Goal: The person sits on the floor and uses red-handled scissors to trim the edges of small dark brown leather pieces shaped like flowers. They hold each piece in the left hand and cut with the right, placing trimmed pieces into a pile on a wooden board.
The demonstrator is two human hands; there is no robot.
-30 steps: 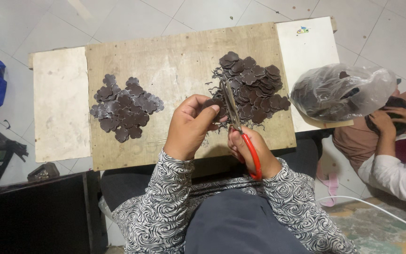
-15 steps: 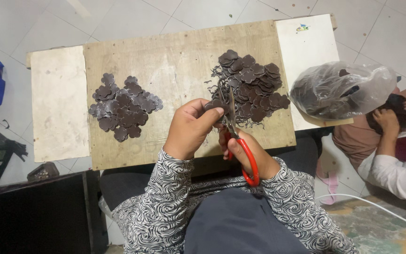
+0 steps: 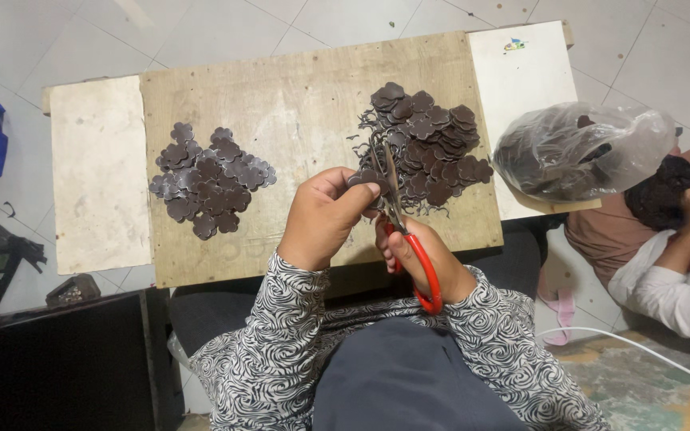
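Overhead view of a low wooden desk point(image 3: 297, 96). The left hand point(image 3: 325, 215) pinches a small dark brown piece point(image 3: 363, 180), flat and scallop-edged, between thumb and fingers point(image 3: 369, 190) just above the desk's near edge. The right hand point(image 3: 421, 255) grips red-handled scissors point(image 3: 409, 239), fingers closed through the loop; the blades point away from the person and meet the held piece, though whether they are parted or closed cannot be told.

Just beyond the blades lies a heap of uncut pieces point(image 3: 433, 144), the same dark brown, with thin curled trimmings around its near side. Well apart, on the left half of the desk, lies a flatter pile of trimmed pieces point(image 3: 209, 179), clover-like in outline. A clear plastic bag point(image 3: 580, 152) holding more dark material rests on the desk's right end, beside a second person's arm point(image 3: 664, 279).

Compared with half a second earlier, both hands hold nearly the same place; the scissors' blades stand slightly more upright against the piece, and both piles are unchanged.
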